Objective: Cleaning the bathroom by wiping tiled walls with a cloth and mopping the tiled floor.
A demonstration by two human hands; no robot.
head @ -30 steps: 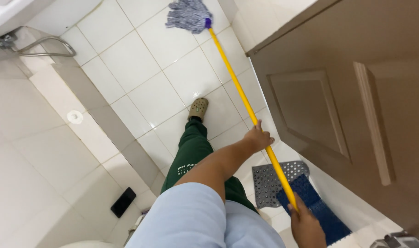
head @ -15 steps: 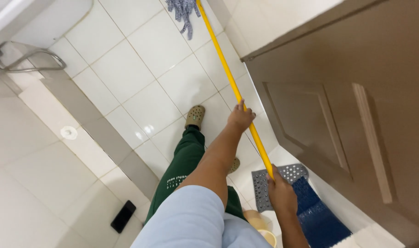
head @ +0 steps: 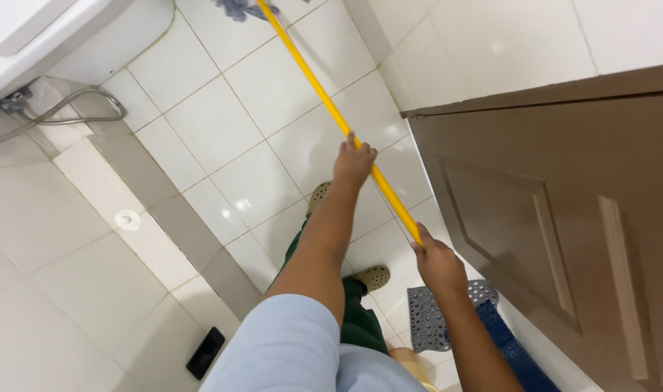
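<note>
I hold a mop with a long yellow handle (head: 324,98) in both hands. My left hand (head: 354,162) grips the handle about midway, arm stretched forward. Lower down, my right hand (head: 438,264) is closed around the handle's near end. The grey-blue mop head (head: 238,7) lies on the white tiled floor (head: 222,123) at the top edge of the view, partly cut off. My legs in green trousers and beige clogs (head: 371,277) stand below the handle.
A brown panelled door (head: 564,232) fills the right side. A white fixture (head: 48,36) with a metal hose (head: 77,116) is at top left. A grey studded mat (head: 437,319) and a blue mat (head: 513,348) lie by the door. A black drain cover (head: 205,353) sits in the floor.
The mop head has slid farther away toward the top of the view. Both hands have moved forward with the handle, and my view has shifted.
</note>
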